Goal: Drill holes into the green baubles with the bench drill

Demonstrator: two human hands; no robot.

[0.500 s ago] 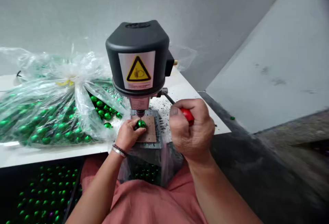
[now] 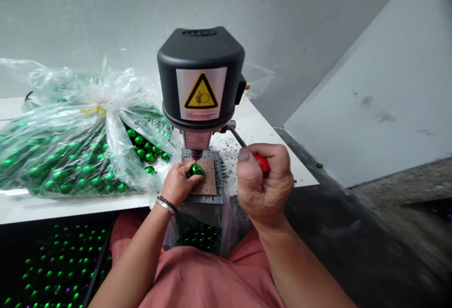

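green bauble (image 2: pixel 195 170) sits pinched steady in the left hand (image 2: pixel 177 184) under the drill bit (image 2: pixel 194 156); the right hand (image 2: pixel 264 185) fists the red lever (image 2: pixel 262 163).

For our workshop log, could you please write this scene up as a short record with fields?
Left hand: holds a shiny green ball on a brown pad, under the drill bit
Right hand: grips the red lever handle
Machine: black-headed bench drill with a yellow warning label
Beside it: plastic bag of green balls on a white table
Table debris: dark drilling shavings
Below: more green balls on a dark surface
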